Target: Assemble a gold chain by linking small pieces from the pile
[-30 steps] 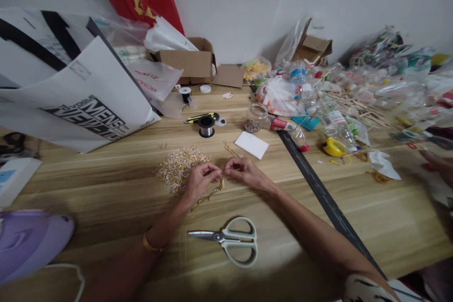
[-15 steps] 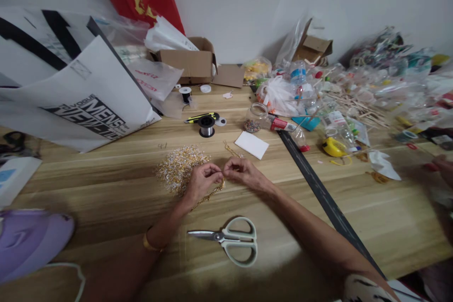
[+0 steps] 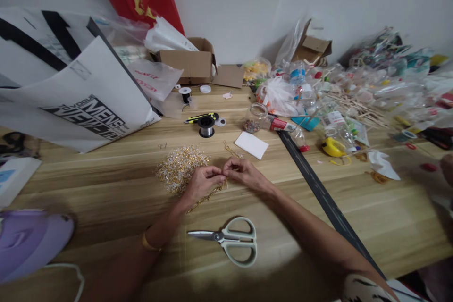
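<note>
My left hand (image 3: 202,182) and my right hand (image 3: 242,173) meet fingertip to fingertip over the wooden table (image 3: 318,226), both pinched on a thin gold chain (image 3: 209,194) that trails down and left beneath my left hand. A heap of small gold and silver pins (image 3: 179,167) lies just left of my left hand. White-handled scissors (image 3: 231,239) lie shut on the table nearer to me. A gold bangle (image 3: 148,243) circles my left wrist.
A white card (image 3: 251,145), a wire spool (image 3: 206,126), a yellow utility knife (image 3: 200,117) and a bead jar (image 3: 255,118) lie beyond my hands. A long black ruler (image 3: 320,191) runs diagonally at right. Bags, boxes and craft clutter fill the back; another person's hand (image 3: 446,166) shows at far right.
My two hands have closed together until the fingertips touch on the chain. The other person's hand at the right edge has drawn back out of view.
</note>
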Tool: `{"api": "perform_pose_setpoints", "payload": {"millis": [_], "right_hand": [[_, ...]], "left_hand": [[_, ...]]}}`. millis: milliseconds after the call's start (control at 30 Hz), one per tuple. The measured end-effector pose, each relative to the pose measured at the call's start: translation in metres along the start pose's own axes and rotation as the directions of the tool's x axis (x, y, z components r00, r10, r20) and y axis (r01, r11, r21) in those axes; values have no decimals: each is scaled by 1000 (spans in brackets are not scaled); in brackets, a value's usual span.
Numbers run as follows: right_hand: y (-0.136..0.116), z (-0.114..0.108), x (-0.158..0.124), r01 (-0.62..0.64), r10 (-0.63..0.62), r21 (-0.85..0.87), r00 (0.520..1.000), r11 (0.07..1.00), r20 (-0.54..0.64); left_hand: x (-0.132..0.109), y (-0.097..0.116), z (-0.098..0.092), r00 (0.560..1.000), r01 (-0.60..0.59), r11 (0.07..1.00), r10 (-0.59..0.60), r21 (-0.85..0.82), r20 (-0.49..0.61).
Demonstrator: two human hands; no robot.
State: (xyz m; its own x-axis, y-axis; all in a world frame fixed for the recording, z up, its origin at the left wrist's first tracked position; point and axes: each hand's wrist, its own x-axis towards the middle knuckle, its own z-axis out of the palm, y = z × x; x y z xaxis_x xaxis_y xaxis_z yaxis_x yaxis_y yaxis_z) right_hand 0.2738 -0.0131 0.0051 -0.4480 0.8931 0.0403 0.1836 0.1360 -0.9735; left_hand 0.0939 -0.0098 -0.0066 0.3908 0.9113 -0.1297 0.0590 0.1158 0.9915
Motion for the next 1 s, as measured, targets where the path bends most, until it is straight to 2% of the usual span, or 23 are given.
{"api": "perform_pose_setpoints", "payload": {"millis": [267,367,467,533,600,733,833,1000], "right_hand": [[-3,5,-2,48,-51,-109,998,993,-22],[-1,5,-1,75,-98,-151,983,986,-157],[4,5,-1,124,-195,-212,914,969,-356],[7,5,-2,155,-249,-248,877,956,-412],[9,6,-3,172,-279,-287,878,942,-389],[7,8,-6,204,-294,-340,926,918,-236],[4,10,-5,240,-308,-366,941,899,-140],[1,12,-4,265,-325,-376,940,888,-103]], "left_hand": [[1,-4,2,1000,-10,999,10,36,-7],[2,-3,2,1000,12,999,-13,-34,-13],[2,-2,-1,999,15,996,-18,-88,-39],[2,-2,-2,998,15,995,-21,-103,-56],[1,-2,-4,998,16,994,-22,-109,-57],[1,-2,-4,999,6,993,-11,-118,-43],[1,-1,-4,999,11,993,-16,-121,-39],[0,0,-3,999,15,992,-20,-128,-33]]}}
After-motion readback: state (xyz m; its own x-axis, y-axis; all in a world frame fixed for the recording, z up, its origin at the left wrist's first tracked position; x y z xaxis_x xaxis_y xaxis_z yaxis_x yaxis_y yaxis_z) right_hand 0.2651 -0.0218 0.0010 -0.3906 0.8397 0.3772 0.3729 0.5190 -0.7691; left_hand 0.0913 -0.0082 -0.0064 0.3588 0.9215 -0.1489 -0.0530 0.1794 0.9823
